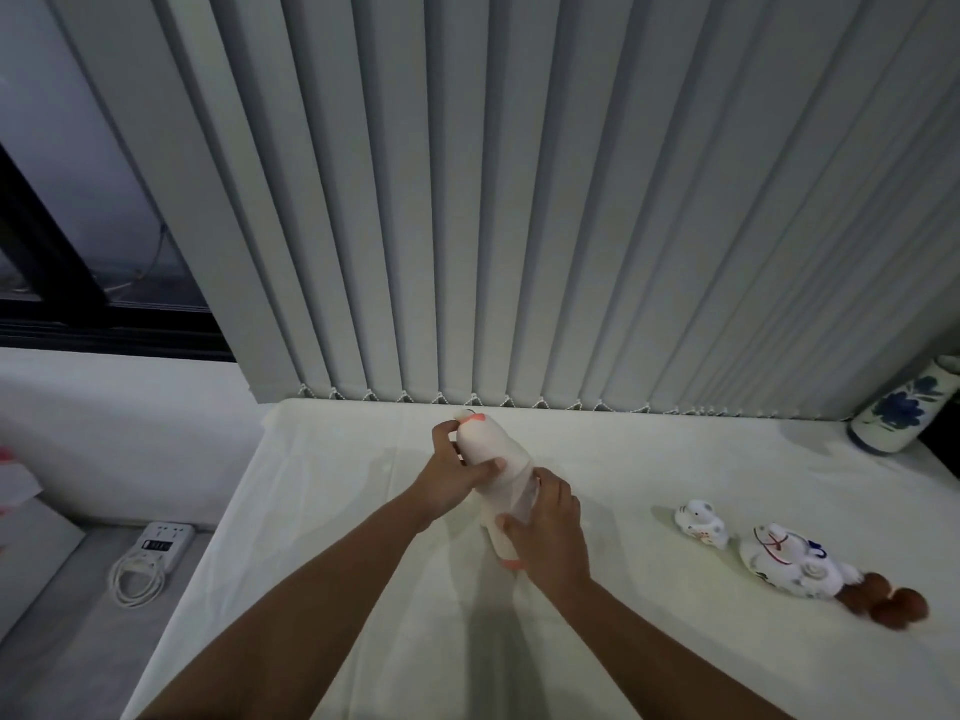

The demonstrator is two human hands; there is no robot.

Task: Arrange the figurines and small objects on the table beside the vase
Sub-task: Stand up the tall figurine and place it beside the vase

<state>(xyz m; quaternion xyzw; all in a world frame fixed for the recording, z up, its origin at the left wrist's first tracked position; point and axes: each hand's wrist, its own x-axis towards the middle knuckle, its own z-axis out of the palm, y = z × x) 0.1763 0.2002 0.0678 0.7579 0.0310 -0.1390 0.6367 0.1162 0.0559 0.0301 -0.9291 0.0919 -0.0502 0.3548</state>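
I had both hands on the duck (491,459), a long white plush-looking figure with an orange beak and orange feet, held near the middle of the worktop (649,470). My left hand (452,478) was closed round its upper body just under the head, thumb across the front. My right hand (550,527) was wrapped round its lower part, fingers curled over it, with the orange feet showing just below. I could not tell whether the duck's feet touched the cloth.

Taking the vase (901,407) as landmark, white with blue flowers, at the far right corner against the blinds (519,200): the duck was well to its left. Nearer me than the vase, two white figurines lay on the cloth, a small one (701,523) and, just beside it towards me, a larger one (789,561) with blue and red markings. Touching the larger one's near end were brown balls (883,602). Far left of the vase, off the worktop, lay a power strip (161,545) with a coiled cable (137,582).
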